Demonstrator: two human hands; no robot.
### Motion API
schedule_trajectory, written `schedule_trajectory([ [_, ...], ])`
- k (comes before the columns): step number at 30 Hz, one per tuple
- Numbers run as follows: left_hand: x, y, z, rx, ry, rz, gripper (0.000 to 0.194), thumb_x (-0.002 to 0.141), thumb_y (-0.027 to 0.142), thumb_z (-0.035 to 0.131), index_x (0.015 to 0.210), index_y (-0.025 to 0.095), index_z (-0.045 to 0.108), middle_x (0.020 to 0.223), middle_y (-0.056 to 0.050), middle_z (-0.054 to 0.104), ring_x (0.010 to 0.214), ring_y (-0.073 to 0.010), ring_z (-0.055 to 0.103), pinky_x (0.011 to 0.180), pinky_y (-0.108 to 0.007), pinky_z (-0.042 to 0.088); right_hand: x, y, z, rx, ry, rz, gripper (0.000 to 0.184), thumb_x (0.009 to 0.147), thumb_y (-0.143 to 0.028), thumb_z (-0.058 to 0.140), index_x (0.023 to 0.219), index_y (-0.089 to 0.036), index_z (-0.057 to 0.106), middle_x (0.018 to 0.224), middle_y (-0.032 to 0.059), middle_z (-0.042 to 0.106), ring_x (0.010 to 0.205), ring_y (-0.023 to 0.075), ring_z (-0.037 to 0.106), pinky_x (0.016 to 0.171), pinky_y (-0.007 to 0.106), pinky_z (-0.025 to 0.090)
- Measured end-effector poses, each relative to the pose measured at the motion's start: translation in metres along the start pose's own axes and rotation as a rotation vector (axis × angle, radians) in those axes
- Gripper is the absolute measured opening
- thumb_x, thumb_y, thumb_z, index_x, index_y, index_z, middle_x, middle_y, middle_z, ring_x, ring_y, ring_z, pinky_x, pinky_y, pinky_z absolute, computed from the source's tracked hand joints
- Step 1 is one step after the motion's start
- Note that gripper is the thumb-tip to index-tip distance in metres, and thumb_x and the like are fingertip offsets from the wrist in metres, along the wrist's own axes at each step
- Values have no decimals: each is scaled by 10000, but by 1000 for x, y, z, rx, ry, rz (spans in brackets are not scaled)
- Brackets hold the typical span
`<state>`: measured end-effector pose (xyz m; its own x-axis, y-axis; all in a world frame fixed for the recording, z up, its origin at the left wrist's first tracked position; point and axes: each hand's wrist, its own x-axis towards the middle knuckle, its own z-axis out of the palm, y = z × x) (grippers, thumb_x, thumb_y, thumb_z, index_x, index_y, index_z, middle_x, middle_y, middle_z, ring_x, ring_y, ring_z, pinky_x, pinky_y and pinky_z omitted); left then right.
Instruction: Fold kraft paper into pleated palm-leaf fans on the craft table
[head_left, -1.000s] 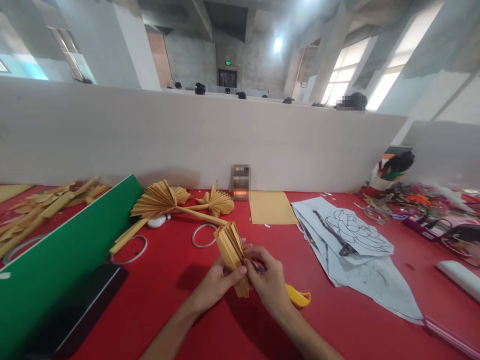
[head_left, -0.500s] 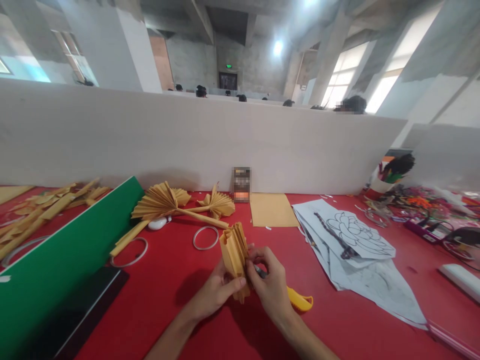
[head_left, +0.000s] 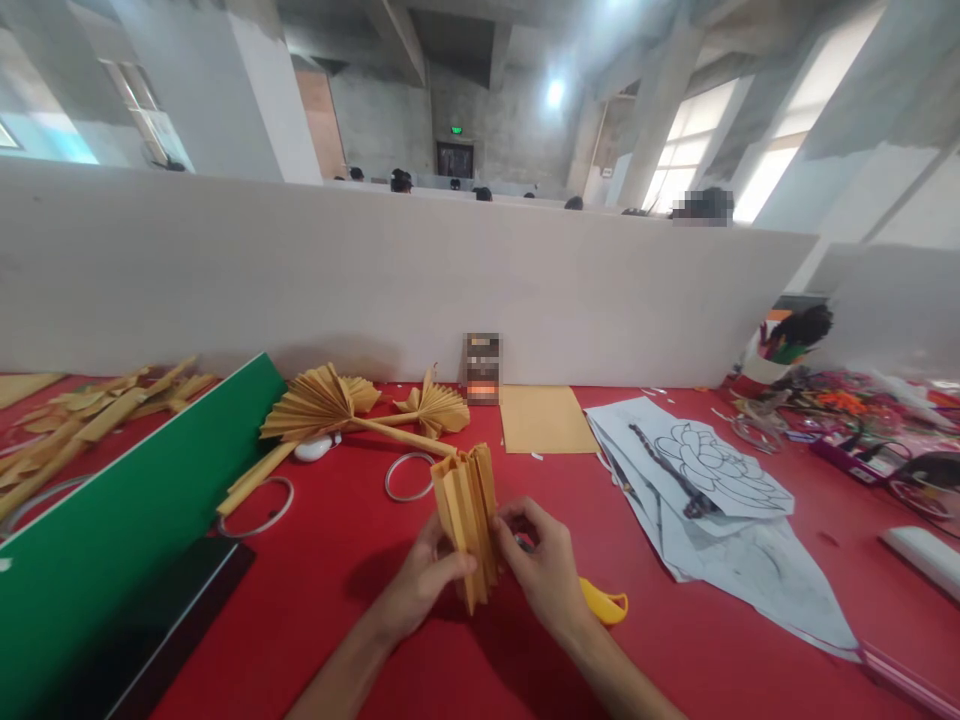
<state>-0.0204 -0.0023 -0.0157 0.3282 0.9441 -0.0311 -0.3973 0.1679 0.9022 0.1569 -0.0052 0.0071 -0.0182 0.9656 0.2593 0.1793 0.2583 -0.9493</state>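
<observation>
Broadly, a red tabletop surface (head_left: 292, 600) carries everything, running up at 12 o'clock to a tall white partition (head_left: 375, 270). Towards 9 o'clock leans a long green board (head_left: 150, 505), and towards 3 o'clock lie overlapping white paper sheets with a black flower drawing (head_left: 720, 560).

At the centre, raised between the two hands, is a block of tan paper folded in narrow pleats (head_left: 465, 510). Its long axis stands nearly upright, top tipped slightly towards 11 o'clock and foot towards 5, and the creases run along that length.

The left hand (head_left: 421, 578) meets it from 8 o'clock: this grip is closed round the block, thumb pressed on the front face, most fingers hidden behind. The right hand (head_left: 544, 552) comes from 4 o'clock, its thumb and fingertips drawn together at the right-hand edge, seemingly pinching the outermost fold. So the block lies at 10 o'clock from the right grip, while the left hand is nearer its middle and bears more of it.

Two tan pleated paper fans on stalks (head_left: 315, 405) sit at 11 o'clock, a flat tan paper square (head_left: 547, 420) at 1, a bright yellow curved plastic handle (head_left: 606, 603) at 4, and a thin silvery ring (head_left: 409, 499) at 10.
</observation>
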Motion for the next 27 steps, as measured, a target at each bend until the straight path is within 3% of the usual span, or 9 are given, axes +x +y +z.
schedule_trajectory([
  [9,5,10,9,-29,177,36,345,714,244,803,1043,176,720,975,-72,790,921,-274,745,835,-371,597,-4,-2,-1,47,31,31,277,979,-455,631,881,-197,610,836,43,662,781,189,641,735,294,525],
  [16,2,11,12,-99,99,28,535,709,249,817,1224,198,685,1111,-104,789,1044,-313,738,877,-395,594,-6,-9,-3,221,-28,-29,208,1025,-420,594,952,-235,532,1102,72,656,974,183,648,845,291,538],
  [18,1,12,15,-125,104,17,590,682,232,820,1252,203,671,1135,-108,786,1072,-321,732,916,-408,583,-6,-11,-2,313,-46,-16,202,1001,-416,644,1053,-254,536,1129,61,651,1016,184,644,888,303,539],
  [22,0,16,18,-125,157,-28,547,691,209,816,1217,209,666,1130,-94,788,1096,-316,730,964,-418,563,-5,-10,3,369,-161,52,458,912,-405,772,1281,-262,541,1215,81,675,1084,226,662,955,359,537],
  [27,0,19,11,-164,21,-84,477,802,316,847,1224,179,670,1204,-150,766,1123,-334,730,964,-420,576,-2,-12,-1,411,-220,175,387,900,-500,765,1134,-198,698,1133,97,745,1069,276,692,963,398,537],
])
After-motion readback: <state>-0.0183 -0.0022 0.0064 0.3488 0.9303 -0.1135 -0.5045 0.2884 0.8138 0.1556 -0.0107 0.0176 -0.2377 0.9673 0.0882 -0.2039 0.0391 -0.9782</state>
